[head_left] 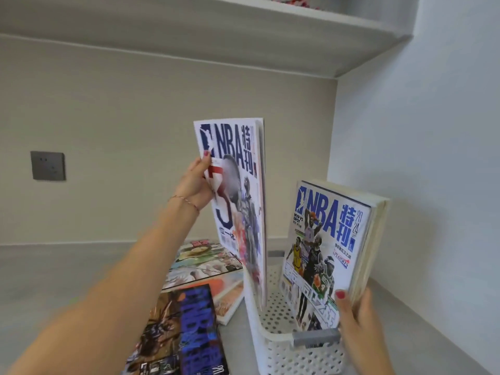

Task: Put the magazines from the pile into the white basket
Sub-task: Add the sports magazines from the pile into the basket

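Note:
My left hand (pixel 196 182) grips a white NBA magazine (pixel 238 201) by its left edge and holds it upright, its lower end inside the white perforated basket (pixel 273 345). Several magazines (pixel 327 253) stand upright in the basket's right side, leaning right. My right hand (pixel 357 320) holds that bundle at its lower right corner, thumb on the front cover. The pile (pixel 194 293) lies flat on the desk left of the basket, with a dark blue magazine (pixel 184 334) nearest me.
The grey desk (pixel 67 280) runs to a beige back wall with a grey socket (pixel 48 165). A white wall (pixel 422 158) stands close on the right of the basket. A shelf (pixel 297 25) hangs overhead. The basket has a grey handle (pixel 315 337).

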